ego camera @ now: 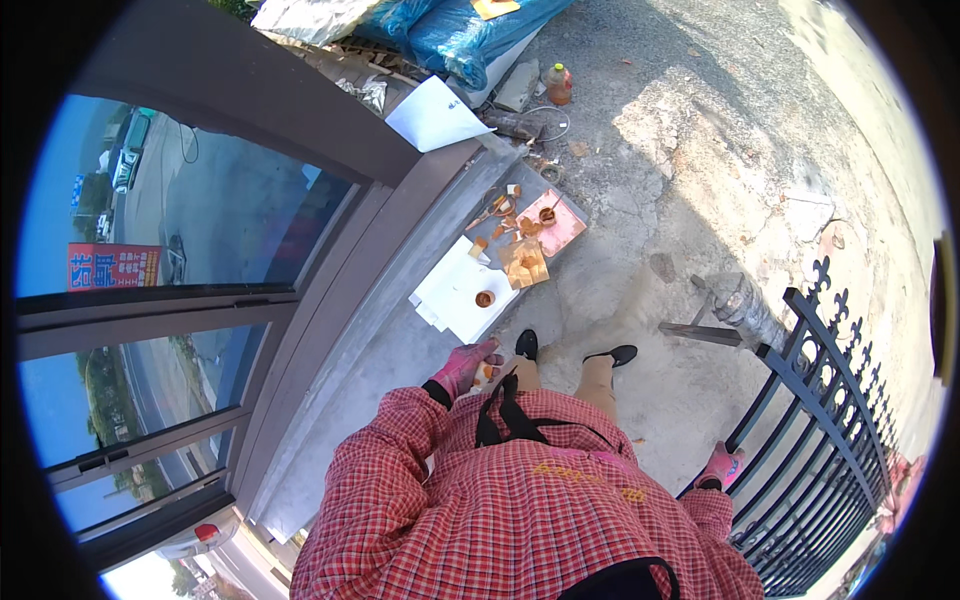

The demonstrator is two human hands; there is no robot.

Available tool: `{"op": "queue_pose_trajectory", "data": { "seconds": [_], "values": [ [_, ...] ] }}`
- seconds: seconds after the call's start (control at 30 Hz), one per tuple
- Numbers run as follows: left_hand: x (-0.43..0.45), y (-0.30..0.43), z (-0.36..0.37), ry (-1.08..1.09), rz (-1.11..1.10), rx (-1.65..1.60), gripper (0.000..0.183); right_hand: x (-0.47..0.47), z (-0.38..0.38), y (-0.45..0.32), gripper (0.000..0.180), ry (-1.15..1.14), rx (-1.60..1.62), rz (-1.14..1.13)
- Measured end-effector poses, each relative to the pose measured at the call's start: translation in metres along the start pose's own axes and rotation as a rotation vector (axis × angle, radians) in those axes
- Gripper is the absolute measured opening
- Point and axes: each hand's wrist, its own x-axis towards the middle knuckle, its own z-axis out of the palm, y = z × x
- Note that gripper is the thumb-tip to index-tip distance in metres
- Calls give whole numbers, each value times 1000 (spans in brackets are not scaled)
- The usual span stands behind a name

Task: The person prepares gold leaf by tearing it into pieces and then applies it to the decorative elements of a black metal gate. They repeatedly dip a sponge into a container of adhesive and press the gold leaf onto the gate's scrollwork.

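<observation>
My left hand (466, 369), in a pink glove, holds a small white and orange piece (485, 373), perhaps a sponge, at the left side of my waist. My right hand (724, 463), also gloved in pink, is closed around an outer bar of a black iron fence panel (810, 420) with pointed finials. Ahead of my left hand, a small cup of brown paint (485, 299) stands on white sheets (450, 294). Beside it lies a brown-stained square (524, 264). Another brown cup (547, 216) stands on a pink sheet (564, 229).
Scissors (499, 204) and stained scraps lie near the pink sheet. A roll of tape (551, 174) and a bottle of orange liquid (559, 84) are farther off. A dark-framed glass window (210, 202) rises at left. A wrapped block (739, 300) with a bar stands by the fence.
</observation>
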Motion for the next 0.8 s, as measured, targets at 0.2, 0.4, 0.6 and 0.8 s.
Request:
{"op": "queue_pose_trajectory", "data": {
  "seconds": [0.2, 0.4, 0.6, 0.8],
  "values": [
    [-22, -44, -106, 228, -31, -246, 43, -25, 37, -97, 42, 5, 286, -474],
    [-8, -81, -125, 396, -37, -372, 33, -89, 99, -250, 33, -671, 396, -708],
    [26, -81, -94, 413, -30, -379, 35, -135, 159, -367, 23, -917, 247, -851],
    [68, -78, -90, 367, -122, -371, 38, -160, 241, -408, 26, -983, 128, -993]
  ]
}}
